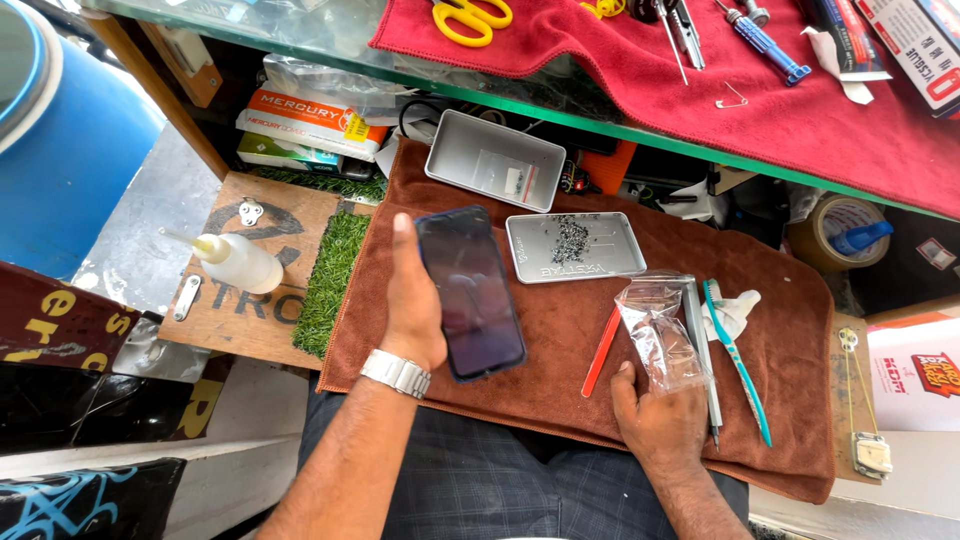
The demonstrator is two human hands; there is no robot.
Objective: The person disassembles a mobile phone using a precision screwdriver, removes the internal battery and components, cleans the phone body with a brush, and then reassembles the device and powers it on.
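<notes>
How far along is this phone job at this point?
Done: small screws lie gathered in a metal tray. In hand: left hand holds the phone, dark screen up; right hand rests on a clear plastic bag. Left: tools on the brown towel lie untouched; the phone looks closed.

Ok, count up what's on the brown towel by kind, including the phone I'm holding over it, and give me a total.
Metal trays: 2, one deep, one shallow with small screws
Phones: 1, in the left hand
Clear plastic bags: 1, under the right hand
Toothbrushes: 1
Red pry sticks: 1
Total: 6
</notes>
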